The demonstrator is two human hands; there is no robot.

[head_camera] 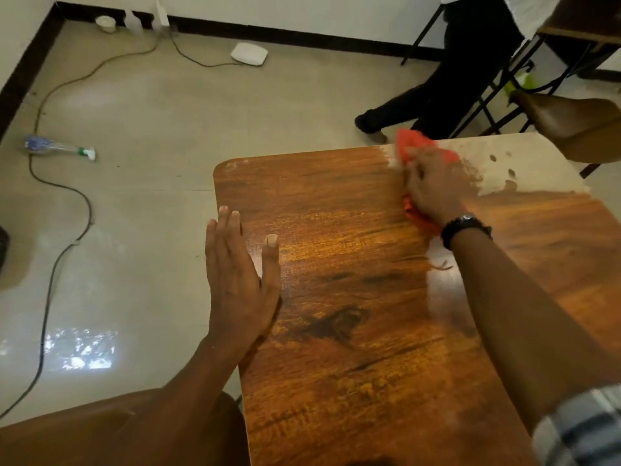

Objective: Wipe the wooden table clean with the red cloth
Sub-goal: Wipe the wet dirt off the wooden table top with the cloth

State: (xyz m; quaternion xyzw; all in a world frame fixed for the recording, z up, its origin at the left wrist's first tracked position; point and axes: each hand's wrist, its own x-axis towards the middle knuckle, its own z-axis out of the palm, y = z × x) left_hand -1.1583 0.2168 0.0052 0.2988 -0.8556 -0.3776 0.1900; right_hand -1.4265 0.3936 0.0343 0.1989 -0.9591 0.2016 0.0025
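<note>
The wooden table [353, 348] fills the lower right, brown and glossy with dark grain. My right hand [433, 185], blurred and wearing a black wristwatch, presses the red cloth [415, 144] onto the table's far side. The cloth pokes out beyond my fingers and under my wrist. A pale dusty patch [531, 163] with a few dark spots covers the far right corner, right of the cloth. My left hand [240, 274] lies flat at the table's left edge, fingers straight and holding nothing.
A person in black clothes [447, 92] sits beyond the table by folding chairs; a wooden chair seat [578, 122] overhangs the far right corner. On the floor to the left lie a cable [64, 250], a plastic bottle [57, 148] and a white device [249, 53].
</note>
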